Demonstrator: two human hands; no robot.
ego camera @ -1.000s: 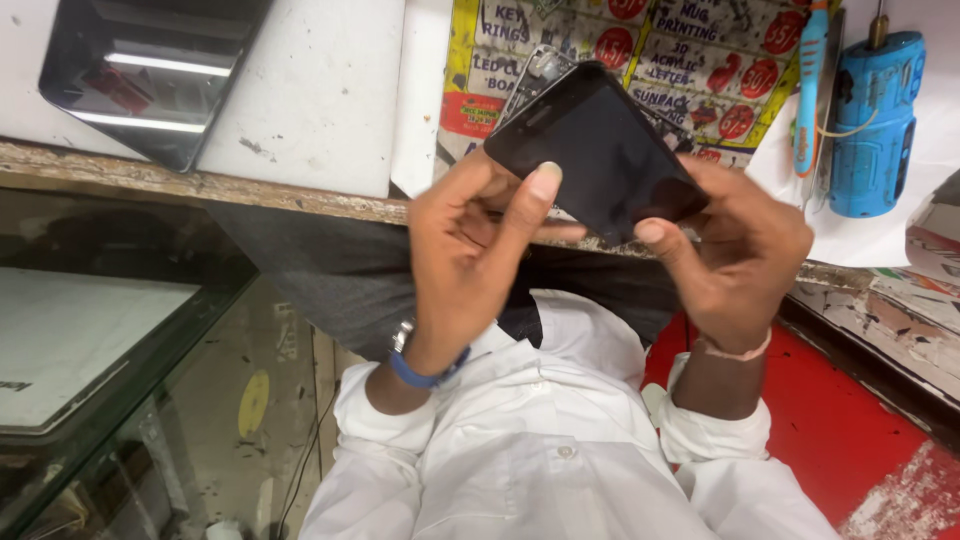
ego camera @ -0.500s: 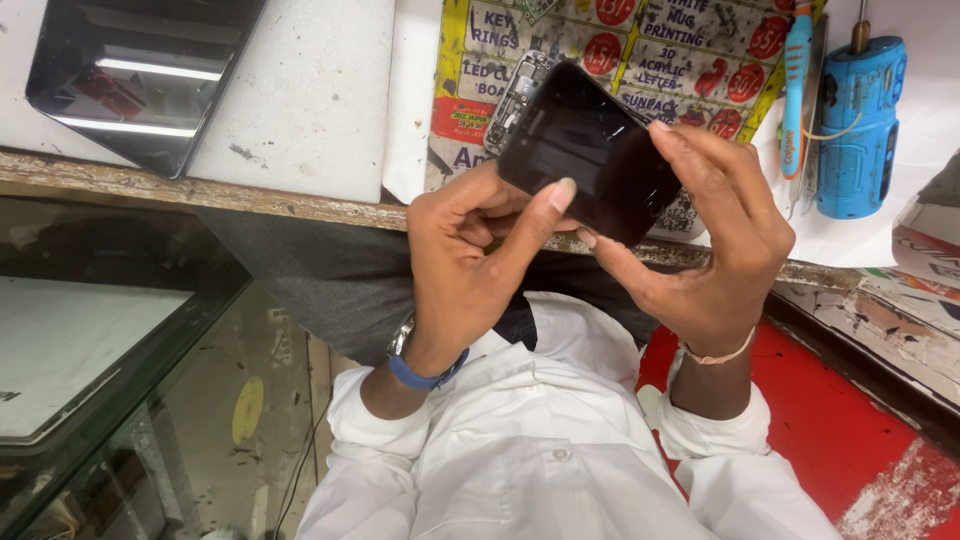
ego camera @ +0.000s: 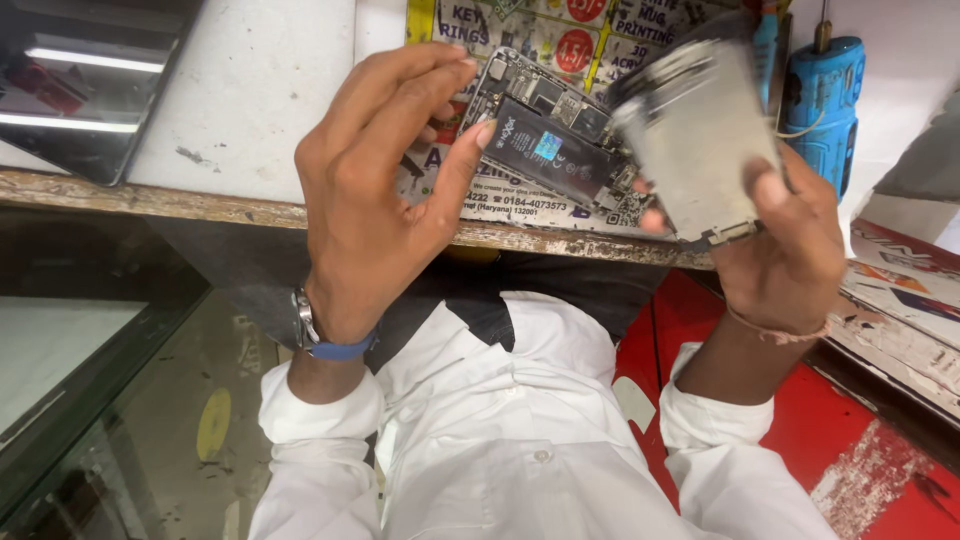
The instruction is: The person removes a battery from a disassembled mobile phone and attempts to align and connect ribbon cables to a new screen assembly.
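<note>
Above workbench edge [ego camera: 200, 205]: left hand [ego camera: 385, 190] grips phone body [ego camera: 545, 135]; right hand [ego camera: 790, 235] pinches screen panel [ego camera: 700, 140], blurred.

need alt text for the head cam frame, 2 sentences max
Two hands pull a phone apart: the left hand holds the phone body with its black battery exposed, the right hand lifts the screen panel away. A blue cordless drill stands behind.

Left hand: I see my left hand [ego camera: 375, 190] gripping the opened phone body [ego camera: 545, 135], thumb on its black battery [ego camera: 550, 150].
Right hand: my right hand [ego camera: 790, 235] holds the detached screen panel [ego camera: 700, 130], metal back facing me, tilted away from the body.
Surface: worn wooden edge of the surface [ego camera: 230, 205] beneath both.
Nearby: blue drill [ego camera: 825, 100] just right of the panel.
</note>
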